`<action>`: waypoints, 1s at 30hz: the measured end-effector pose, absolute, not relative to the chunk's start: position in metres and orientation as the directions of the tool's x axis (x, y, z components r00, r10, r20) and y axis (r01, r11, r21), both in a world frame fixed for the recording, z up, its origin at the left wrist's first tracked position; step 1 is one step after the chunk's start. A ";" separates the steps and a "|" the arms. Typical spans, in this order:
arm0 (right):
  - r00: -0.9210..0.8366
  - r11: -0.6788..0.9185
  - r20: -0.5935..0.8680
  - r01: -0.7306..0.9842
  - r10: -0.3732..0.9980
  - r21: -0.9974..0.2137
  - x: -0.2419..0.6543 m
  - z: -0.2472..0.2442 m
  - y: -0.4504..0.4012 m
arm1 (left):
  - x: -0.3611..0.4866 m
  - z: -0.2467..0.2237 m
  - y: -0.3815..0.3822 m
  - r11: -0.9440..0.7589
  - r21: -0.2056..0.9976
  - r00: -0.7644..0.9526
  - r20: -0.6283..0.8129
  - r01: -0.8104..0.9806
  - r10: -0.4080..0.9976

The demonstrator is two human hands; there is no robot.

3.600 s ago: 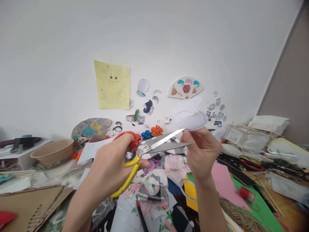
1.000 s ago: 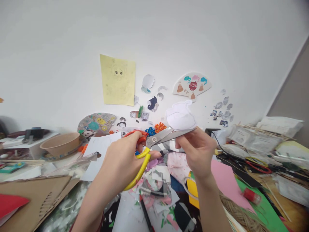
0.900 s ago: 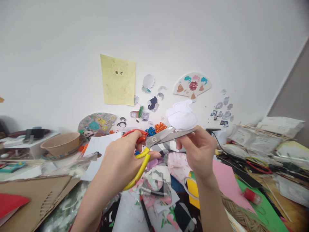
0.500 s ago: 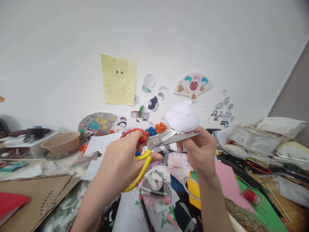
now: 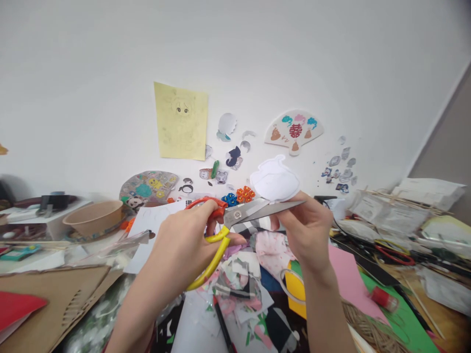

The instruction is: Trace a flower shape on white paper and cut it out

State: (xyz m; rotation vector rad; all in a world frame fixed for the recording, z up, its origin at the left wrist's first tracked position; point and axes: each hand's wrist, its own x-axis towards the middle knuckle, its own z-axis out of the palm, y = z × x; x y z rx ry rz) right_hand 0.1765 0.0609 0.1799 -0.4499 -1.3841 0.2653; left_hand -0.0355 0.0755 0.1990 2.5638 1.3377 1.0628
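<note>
My left hand (image 5: 191,230) is wrapped round the handles of a pair of scissors (image 5: 238,214), one loop red and the other yellow. Their blades point right and stand slightly apart at the lower edge of a white cutout (image 5: 275,182), which looks like paper or felt with a pointed, curling top. That cutout is pinched from below by the fingers of my right hand (image 5: 307,228), and the lower blade passes in front of those fingertips. Just where the blades meet the cutout's edge is hard to make out.
Paper and fabric scraps (image 5: 243,279) and a dark pen (image 5: 222,318) lie below my hands. Brown cardboard (image 5: 47,304) and a round tan bowl (image 5: 93,218) are at left. On the right are pink paper (image 5: 349,274), a red thread spool (image 5: 384,298) and twine (image 5: 368,321).
The white cutout has shifted slightly left and down and tilted a little in my right hand. The scissors have barely moved.
</note>
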 end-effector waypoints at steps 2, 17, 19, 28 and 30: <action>0.180 0.892 0.887 0.085 0.425 -0.444 0.177 0.180 0.061 | -0.035 0.200 0.075 -0.613 0.354 0.385 0.534 0.707 0.753; 0.187 0.895 0.891 0.092 0.415 -0.436 0.179 0.181 0.059 | -0.032 0.201 0.073 -0.604 0.337 0.378 0.539 0.722 0.753; 0.186 0.886 0.880 0.080 0.438 -0.457 0.178 0.181 0.059 | -0.031 0.202 0.073 -0.601 0.335 0.379 0.535 0.726 0.755; 0.105 0.877 0.878 0.071 0.467 -0.475 0.181 0.182 0.058 | -0.030 0.200 0.074 -0.586 0.336 0.369 0.526 0.737 0.766; 0.112 0.877 0.879 0.083 0.464 -0.473 0.181 0.182 0.058 | -0.030 0.200 0.074 -0.591 0.338 0.373 0.528 0.732 0.763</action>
